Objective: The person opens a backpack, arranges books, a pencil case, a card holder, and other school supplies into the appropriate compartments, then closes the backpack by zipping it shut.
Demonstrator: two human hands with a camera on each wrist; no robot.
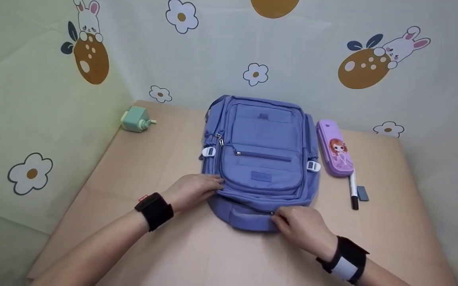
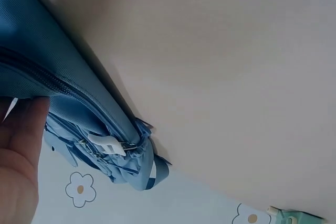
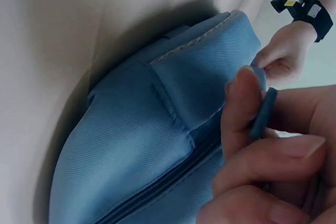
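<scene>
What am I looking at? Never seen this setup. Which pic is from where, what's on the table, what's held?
No machine here: these are a person's own bare hands. The wide picture comes from a camera worn on the head, looking forward and down. The other two come from cameras on the left and right wrists, each looking at that hand's work.

On the table lies a blue backpack. Left of it is a teal bottle; right of it are a purple pencil case, a marker and a small grey block.

The left hand grips the backpack's lower left edge; the right hand pinches a small blue tab near a zipper.
</scene>
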